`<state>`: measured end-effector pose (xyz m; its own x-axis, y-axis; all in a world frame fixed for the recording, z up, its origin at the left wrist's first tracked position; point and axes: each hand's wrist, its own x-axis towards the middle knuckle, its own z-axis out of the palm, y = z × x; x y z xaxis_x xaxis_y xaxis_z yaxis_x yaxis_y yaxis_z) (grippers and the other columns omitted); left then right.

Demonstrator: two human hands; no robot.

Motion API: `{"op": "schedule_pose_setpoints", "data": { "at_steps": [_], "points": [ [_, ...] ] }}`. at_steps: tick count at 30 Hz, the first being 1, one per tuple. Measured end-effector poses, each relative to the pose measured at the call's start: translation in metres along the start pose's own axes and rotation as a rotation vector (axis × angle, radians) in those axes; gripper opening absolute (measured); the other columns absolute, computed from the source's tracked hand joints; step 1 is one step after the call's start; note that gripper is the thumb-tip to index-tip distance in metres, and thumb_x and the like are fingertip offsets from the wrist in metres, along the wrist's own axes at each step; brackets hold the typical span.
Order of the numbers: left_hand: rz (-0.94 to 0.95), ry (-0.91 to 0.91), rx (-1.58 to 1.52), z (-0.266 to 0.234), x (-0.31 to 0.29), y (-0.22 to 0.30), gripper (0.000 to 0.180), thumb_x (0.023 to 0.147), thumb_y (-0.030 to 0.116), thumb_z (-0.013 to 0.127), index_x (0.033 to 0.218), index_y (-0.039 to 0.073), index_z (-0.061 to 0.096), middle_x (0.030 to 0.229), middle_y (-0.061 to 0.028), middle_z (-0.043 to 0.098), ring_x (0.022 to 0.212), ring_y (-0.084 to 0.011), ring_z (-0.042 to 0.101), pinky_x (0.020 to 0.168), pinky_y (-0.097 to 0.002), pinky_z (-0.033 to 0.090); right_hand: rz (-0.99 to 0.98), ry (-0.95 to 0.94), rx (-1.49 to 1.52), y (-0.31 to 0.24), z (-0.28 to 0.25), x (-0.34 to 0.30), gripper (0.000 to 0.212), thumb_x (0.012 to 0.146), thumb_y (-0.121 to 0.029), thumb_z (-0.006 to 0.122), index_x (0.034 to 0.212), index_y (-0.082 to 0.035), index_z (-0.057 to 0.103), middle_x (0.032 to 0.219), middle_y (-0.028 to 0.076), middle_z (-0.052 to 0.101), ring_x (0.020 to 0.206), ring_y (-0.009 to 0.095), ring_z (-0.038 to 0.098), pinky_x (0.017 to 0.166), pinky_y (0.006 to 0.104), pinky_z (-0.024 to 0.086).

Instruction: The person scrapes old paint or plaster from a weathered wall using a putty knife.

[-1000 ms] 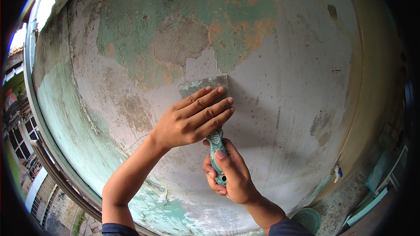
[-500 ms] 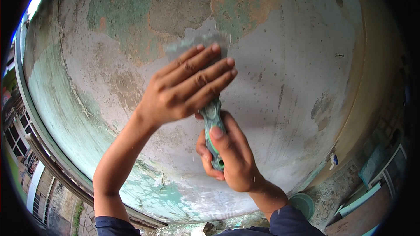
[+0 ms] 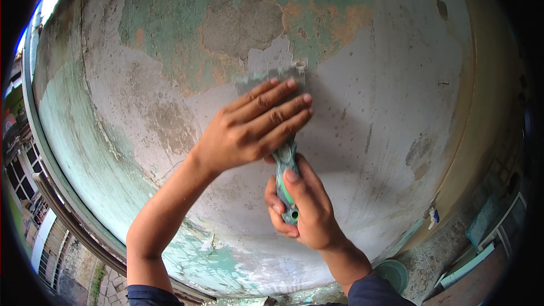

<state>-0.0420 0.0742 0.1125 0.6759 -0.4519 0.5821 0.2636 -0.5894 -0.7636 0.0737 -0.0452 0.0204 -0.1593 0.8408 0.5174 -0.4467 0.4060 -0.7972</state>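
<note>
My right hand (image 3: 306, 204) is wrapped round the green, grime-smeared handle of a paint scraper (image 3: 287, 192), thumb along its near side. The scraper points up and slightly left. My left hand (image 3: 258, 127) lies over the scraper's neck and broad blade, fingers stretched out and pressing on it; its thumb is mostly hidden. Only the upper part of the blade shows past the fingertips, its edge against the wall (image 3: 362, 113). Small flakes sit at the blade's right corner. Just above are bare grey plaster and flaking green paint (image 3: 328, 17).
At lower right, a green bucket (image 3: 394, 275) stands on the floor near leaning boards and frames (image 3: 481, 249). A small blue and white object (image 3: 433, 218) is at the wall's right base. A pipe-like rail (image 3: 68, 215) and paving (image 3: 113, 286) lie at lower left.
Both hands and the scraper have shifted slightly right, and the blade sits a little lower against the wall. The view has shifted slightly too. My grip looks the same.
</note>
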Motion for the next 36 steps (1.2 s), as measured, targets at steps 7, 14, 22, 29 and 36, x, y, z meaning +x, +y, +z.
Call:
{"op": "schedule_pose_setpoints", "data": {
  "at_steps": [7, 14, 22, 29, 36],
  "points": [
    [-0.002, 0.083, 0.104, -0.012, 0.031, -0.044, 0.037, 0.084, 0.016, 0.065, 0.12, 0.015, 0.068, 0.127, -0.0013, 0.065, 0.126, -0.022, 0.056, 0.11, -0.0408, 0.045, -0.16, 0.013, -0.087, -0.035, 0.014, 0.038, 0.047, 0.103, -0.045, 0.04, 0.127, -0.005, 0.045, 0.073, 0.004, 0.047, 0.039, 0.005, 0.034, 0.035, 0.0201, 0.024],
    [0.025, 0.071, 0.075, -0.012, 0.0, 0.011, 0.028, 0.09, 0.017, 0.062, 0.118, 0.015, 0.069, 0.124, -0.0027, 0.067, 0.122, -0.0224, 0.059, 0.105, -0.0407, 0.049, -0.063, -0.004, -0.084, -0.001, 0.009, -0.02, 0.037, 0.106, -0.037, 0.035, 0.126, -0.006, 0.039, 0.076, 0.005, 0.049, 0.045, 0.005, 0.036, 0.04, 0.0196, 0.031],
    [0.019, 0.0, 0.017, 0.004, -0.002, 0.008, 0.034, 0.087, 0.02, 0.06, 0.119, 0.012, 0.068, 0.128, -0.0036, 0.064, 0.124, -0.0241, 0.057, 0.106, -0.041, 0.048, 0.013, 0.008, -0.006, 0.0, -0.007, -0.012, 0.043, 0.105, -0.04, 0.035, 0.129, -0.004, 0.038, 0.077, 0.006, 0.049, 0.042, 0.006, 0.037, 0.04, 0.0202, 0.03],
    [0.077, 0.107, -0.002, -0.001, 0.013, -0.019, 0.036, 0.083, 0.017, 0.067, 0.119, 0.012, 0.068, 0.12, -0.0028, 0.069, 0.113, -0.022, 0.065, 0.098, -0.0379, 0.055, 0.038, -0.091, -0.006, -0.031, 0.009, 0.001, 0.043, 0.106, -0.038, 0.031, 0.129, -0.002, 0.034, 0.076, 0.008, 0.048, 0.043, 0.011, 0.041, 0.041, 0.0229, 0.032],
    [0.11, 0.056, 0.081, 0.006, 0.002, -0.01, 0.039, 0.087, 0.02, 0.061, 0.125, 0.009, 0.064, 0.128, -0.0067, 0.064, 0.122, -0.0243, 0.059, 0.105, -0.0398, 0.049, -0.045, 0.099, -0.026, -0.004, 0.012, -0.005, 0.046, 0.105, -0.041, 0.035, 0.132, -0.006, 0.042, 0.07, 0.005, 0.046, 0.036, 0.007, 0.032, 0.034, 0.021, 0.023]
  ]
}}
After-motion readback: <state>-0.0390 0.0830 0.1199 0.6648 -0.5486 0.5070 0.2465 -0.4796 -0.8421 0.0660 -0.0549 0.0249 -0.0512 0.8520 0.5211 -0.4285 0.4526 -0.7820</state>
